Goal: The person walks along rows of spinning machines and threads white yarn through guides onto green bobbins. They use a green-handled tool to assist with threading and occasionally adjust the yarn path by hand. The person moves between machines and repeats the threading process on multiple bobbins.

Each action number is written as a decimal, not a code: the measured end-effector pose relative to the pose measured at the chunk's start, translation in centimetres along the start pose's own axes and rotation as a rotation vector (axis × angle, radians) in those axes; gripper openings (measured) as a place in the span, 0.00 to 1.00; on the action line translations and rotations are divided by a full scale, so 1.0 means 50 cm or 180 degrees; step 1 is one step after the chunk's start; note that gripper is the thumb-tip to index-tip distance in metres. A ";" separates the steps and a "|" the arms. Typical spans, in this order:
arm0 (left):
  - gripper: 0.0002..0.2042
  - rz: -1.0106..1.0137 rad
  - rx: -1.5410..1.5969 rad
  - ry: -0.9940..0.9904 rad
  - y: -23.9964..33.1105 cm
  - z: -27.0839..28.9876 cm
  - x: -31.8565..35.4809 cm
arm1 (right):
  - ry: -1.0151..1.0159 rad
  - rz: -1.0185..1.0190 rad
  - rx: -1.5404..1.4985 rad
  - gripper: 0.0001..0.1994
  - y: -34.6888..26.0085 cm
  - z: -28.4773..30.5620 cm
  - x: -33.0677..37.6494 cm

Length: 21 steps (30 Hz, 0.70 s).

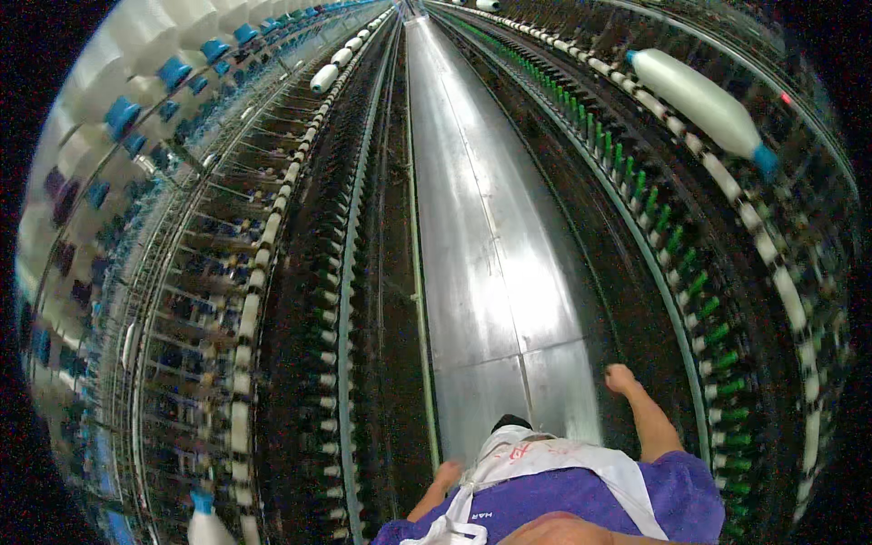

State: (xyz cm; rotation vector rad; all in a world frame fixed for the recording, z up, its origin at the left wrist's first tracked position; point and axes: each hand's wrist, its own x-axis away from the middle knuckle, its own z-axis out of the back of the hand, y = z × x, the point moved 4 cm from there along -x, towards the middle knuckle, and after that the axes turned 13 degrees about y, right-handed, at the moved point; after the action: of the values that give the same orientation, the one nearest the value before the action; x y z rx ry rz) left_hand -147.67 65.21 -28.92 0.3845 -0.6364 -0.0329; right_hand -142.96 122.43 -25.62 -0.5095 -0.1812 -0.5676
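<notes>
Green bobbin row [677, 238]: this line of green-tipped spindles runs along the machine frame on my right, and it is the item nearest to my hands. Its long axis follows the aisle, curving from beside my right hip up toward the top of the view. It lies to the right of my right hand [620, 378], near but apart from it; a dark strip of frame sits between them.

Right hand: raised beside my body, fingers curled inward to a loose fist. It holds nothing that I can see and touches nothing. It is the nearer hand to the green row.

Left hand [447, 474]: low at my left side, just above the white apron [536, 457]. The fingers look partly curled; how far open they are I cannot tell. No object is visible in it.

Shiny metal floor strip [481, 227]: directly ahead of me, between the two machine frames.

Left frame: a matching row of white bobbins [250, 309], well apart from my left hand.

Large white yarn package [704, 100]: upper right, above the green row.
</notes>
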 end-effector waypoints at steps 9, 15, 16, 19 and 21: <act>0.17 0.0151 -0.0536 -0.0492 0.121 0.203 -0.473 | -0.0269 0.0328 -0.0143 0.13 -0.208 0.028 -0.499; 0.17 -0.0595 0.0089 0.0819 0.544 0.540 -1.027 | -0.1209 -0.0937 0.0362 0.16 -0.059 -0.020 -0.574; 0.17 -0.0527 0.0851 0.0898 0.636 0.601 -1.101 | -0.1092 -0.1112 0.0315 0.15 -0.040 -0.022 -0.597; 0.18 -0.0833 0.0883 0.0906 0.882 0.739 -1.294 | -0.1157 -0.1298 0.0396 0.14 0.000 -0.042 -0.745; 0.18 -0.1136 0.1254 0.0830 0.980 0.790 -1.409 | -0.1191 -0.1165 0.0444 0.14 -0.005 -0.035 -0.913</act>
State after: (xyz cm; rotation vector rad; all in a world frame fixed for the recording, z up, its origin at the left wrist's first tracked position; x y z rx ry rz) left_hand -231.82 107.63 -22.59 0.8659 -0.3067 -0.1967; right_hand -181.01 142.69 -40.72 -0.4451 -0.6756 -0.8062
